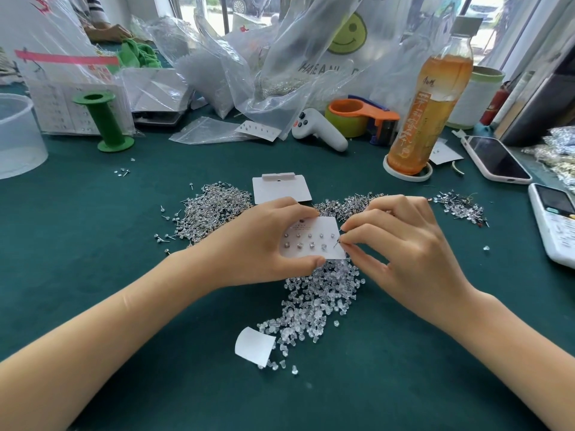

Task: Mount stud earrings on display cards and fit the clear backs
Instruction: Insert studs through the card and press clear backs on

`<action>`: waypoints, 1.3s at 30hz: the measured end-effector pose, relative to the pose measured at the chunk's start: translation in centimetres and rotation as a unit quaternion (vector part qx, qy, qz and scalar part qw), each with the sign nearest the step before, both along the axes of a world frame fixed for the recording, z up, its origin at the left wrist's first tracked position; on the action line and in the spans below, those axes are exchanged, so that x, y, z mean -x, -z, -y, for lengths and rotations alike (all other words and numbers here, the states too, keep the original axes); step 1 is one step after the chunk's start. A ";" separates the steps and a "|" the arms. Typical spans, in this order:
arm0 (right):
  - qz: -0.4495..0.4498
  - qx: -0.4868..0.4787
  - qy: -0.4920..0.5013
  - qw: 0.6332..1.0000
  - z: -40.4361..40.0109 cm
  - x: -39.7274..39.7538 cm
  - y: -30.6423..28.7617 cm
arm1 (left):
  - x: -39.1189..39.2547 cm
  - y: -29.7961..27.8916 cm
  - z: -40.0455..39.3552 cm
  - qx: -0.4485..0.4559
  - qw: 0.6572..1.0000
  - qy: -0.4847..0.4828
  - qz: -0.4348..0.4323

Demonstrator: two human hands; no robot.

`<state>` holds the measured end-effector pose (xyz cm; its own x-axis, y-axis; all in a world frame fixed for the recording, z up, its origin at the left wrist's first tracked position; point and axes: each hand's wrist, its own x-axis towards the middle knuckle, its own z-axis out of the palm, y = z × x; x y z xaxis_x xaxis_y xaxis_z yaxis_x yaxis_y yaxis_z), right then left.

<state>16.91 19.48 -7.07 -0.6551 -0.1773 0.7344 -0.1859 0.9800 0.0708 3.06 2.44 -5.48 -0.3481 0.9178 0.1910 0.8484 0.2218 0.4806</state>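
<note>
My left hand [264, 244] grips a white display card [314, 227] by its left side, thumb under the lower edge. Two rows of stud earrings sit on the card. My right hand [401, 247] pinches a stud earring [337, 243] between thumb and forefinger at the card's right edge, by the lower row. A pile of clear backs [314, 306] lies on the green table under the card. Loose stud earrings [214, 209] are heaped to the left, and more stud earrings [348, 203] behind the card.
A stack of blank cards [281, 188] lies behind my hands. A curled white paper [253, 345] lies by the backs. A tea bottle [431, 98], tape dispenser [362, 116], white controller [320, 130], green spool [104, 119], phone [494, 158], calculator [557, 222] and plastic bags ring the table.
</note>
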 end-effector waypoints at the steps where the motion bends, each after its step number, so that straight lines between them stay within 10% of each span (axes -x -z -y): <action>1: 0.000 0.001 0.000 1.000 0.0 0.0 0.0 | 0.0 0.0 0.0 0.000 1.000 0.000 0.000; 39: 0.024 0.052 0.011 0.998 0.2 -0.4 -0.1 | -0.1 -0.1 0.0 -0.013 1.000 -0.007 0.005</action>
